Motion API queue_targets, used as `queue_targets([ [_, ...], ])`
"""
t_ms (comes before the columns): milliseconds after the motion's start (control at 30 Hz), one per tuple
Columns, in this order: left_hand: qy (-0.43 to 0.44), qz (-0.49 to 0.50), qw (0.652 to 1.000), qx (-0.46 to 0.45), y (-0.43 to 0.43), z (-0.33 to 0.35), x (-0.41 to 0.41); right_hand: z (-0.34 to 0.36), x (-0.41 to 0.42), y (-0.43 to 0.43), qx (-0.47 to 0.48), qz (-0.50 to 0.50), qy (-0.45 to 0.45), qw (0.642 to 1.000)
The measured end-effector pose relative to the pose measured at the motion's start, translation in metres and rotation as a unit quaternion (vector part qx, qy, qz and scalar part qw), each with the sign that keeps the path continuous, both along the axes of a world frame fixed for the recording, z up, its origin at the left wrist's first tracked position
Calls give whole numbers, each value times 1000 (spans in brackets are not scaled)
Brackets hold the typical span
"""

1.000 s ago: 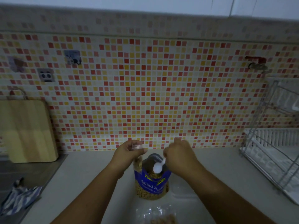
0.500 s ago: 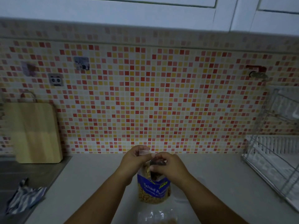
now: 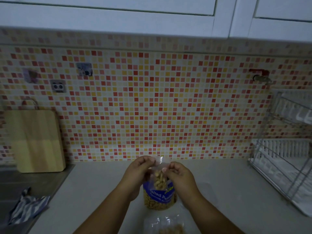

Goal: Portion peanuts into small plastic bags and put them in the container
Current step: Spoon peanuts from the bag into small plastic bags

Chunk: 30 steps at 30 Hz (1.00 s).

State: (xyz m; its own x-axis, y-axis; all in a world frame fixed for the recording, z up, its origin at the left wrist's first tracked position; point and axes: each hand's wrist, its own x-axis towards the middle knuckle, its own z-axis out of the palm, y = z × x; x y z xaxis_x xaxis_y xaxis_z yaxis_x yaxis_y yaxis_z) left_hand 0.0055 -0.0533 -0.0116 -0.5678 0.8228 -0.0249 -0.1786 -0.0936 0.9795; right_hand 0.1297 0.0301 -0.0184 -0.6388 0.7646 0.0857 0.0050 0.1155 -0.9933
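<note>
A small clear plastic bag [image 3: 158, 176] with a portion of peanuts hangs between my hands, above the counter. My left hand [image 3: 138, 171] pinches its top left corner and my right hand [image 3: 179, 174] pinches the top right edge. Right behind and below it stands the large bag of salted peanuts [image 3: 159, 199] with a blue label, upright on the counter. At the bottom edge of the view lies a clear container [image 3: 167, 224] holding a filled bag of peanuts, partly cut off. No spoon is visible in my hands.
A wooden cutting board [image 3: 36, 141] leans on the tiled wall at the left, above a sink with a striped cloth [image 3: 27, 206]. A wire dish rack [image 3: 285, 168] occupies the right of the grey counter [image 3: 94, 191].
A second ago my right hand held a white spoon over the big bag. Now the spoon is out of sight and both hands hold the small bag's top. My view tilted upward.
</note>
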Motion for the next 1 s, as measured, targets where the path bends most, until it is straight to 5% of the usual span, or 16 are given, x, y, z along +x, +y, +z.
queue_targets([
  [233,52,43,998,-9,-17,-6,9,7,7,-12,25,10,27,999],
  [467,98,42,994,5,-26,-14,19,7,2,-16,133,-12,-41,990],
  [1000,96,91,991,25,-30,-20,28,9,13,-23,255,-74,-119,957],
])
